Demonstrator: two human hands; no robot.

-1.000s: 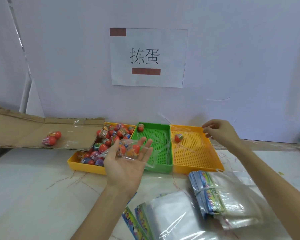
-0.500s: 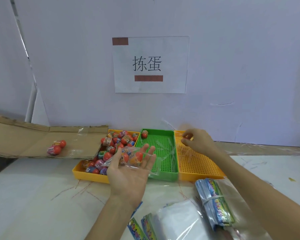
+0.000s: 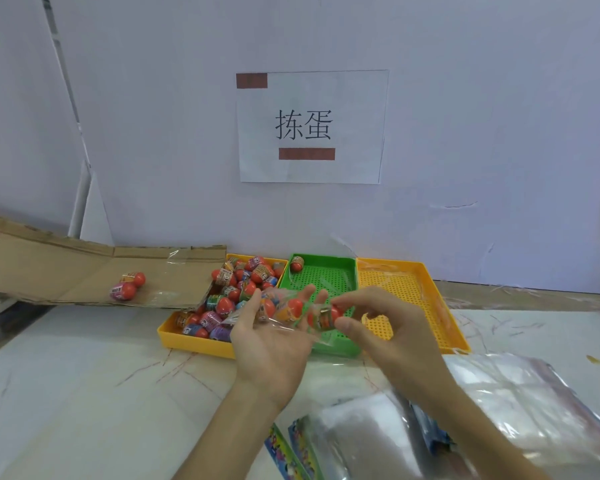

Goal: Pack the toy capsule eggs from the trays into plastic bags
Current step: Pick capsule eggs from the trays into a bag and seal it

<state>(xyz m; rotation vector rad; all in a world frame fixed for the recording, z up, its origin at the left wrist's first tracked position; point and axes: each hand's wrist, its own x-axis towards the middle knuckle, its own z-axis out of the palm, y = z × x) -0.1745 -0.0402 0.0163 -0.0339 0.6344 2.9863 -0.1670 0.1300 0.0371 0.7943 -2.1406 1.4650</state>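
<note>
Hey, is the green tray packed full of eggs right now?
No, the green tray shows just one egg, in its far left corner, and the rest of its visible mesh floor is bare.

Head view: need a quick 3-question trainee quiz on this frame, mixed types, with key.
1. True or false: a clear bag holding eggs rests on the left hand.
2. The right hand pinches: A) a capsule egg B) a rubber band C) a tray.
3. How many eggs lie in the green tray?
Key: 1 true; 2 A; 3 one.
</note>
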